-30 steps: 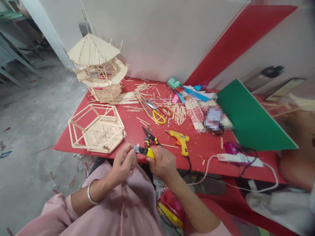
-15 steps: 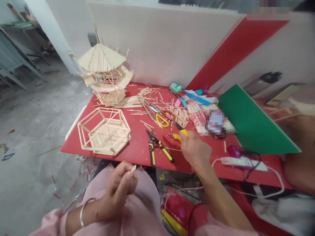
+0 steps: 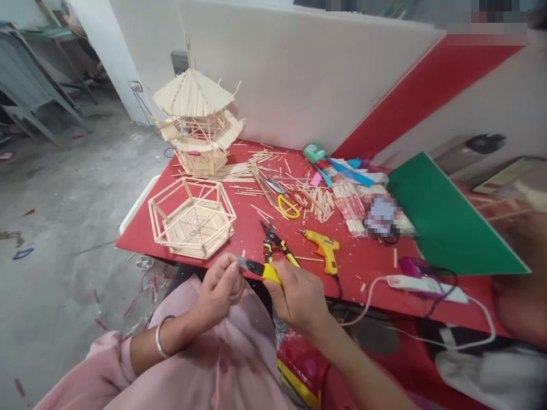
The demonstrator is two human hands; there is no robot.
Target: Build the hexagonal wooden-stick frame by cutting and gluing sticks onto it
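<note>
Much of knife handle [image 3: 272,274] hidden in right hand [image 3: 301,296]; blade tip [image 3: 240,261] blurred.

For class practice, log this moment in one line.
left hand: pinched at blade; right hand: holds yellow knife; glue gun: on table

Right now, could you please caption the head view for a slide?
Right hand holds a utility knife near the left hand, at a red table bearing a stick pagoda.
</note>
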